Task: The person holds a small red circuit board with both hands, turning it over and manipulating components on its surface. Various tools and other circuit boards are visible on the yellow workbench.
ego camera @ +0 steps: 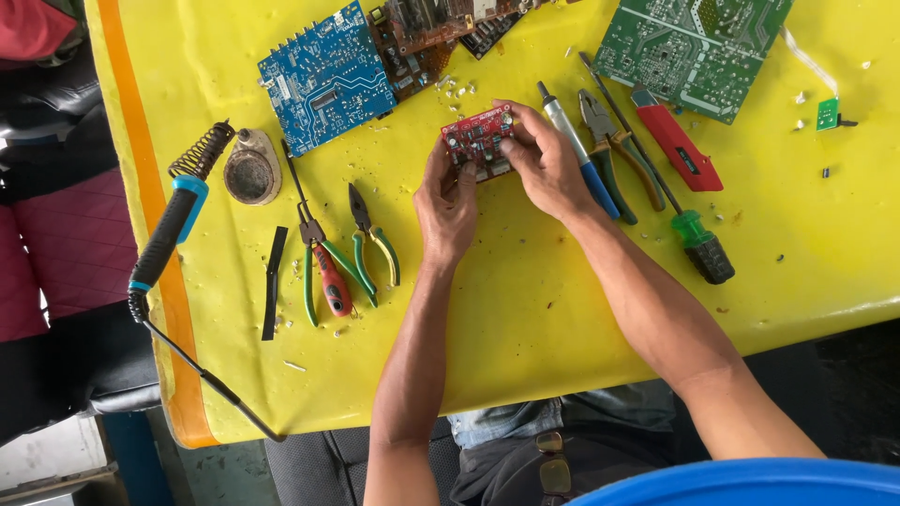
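You hold the red board (479, 140) between both hands, a little above the yellow worktop (525, 309), near its middle at about 12 o'clock from your body. It seems lifted and tilted toward you so that its face can be seen well; its lower edge is hidden behind your thumbs.

Your left hand (445, 201) takes the board from 7 o'clock. Its fingers (466, 178) are curled and closed on the lower left edge, thumb in front. Your right hand (544, 164) comes from 4 o'clock; its fingers (516, 114) reach over the top right corner and the thumb presses on the face, so the board is clamped from both sides. I cannot tell if the board touches the worktop.

The tools lie near, probably to stay in easy reach. At 3 o'clock of the board, just beside your right hand, are a blue screwdriver (577, 150), pliers (614, 155), a red cutter (677, 145) and a green screwdriver (698, 239). At 8 o'clock lie green pliers (375, 248) and a red-handled tool (328, 276). At 11 o'clock is a blue board (323, 75), at 2 o'clock a green board (689, 47). Far at 9 o'clock the soldering iron (169, 230) rests by the edge, well apart from your hands.
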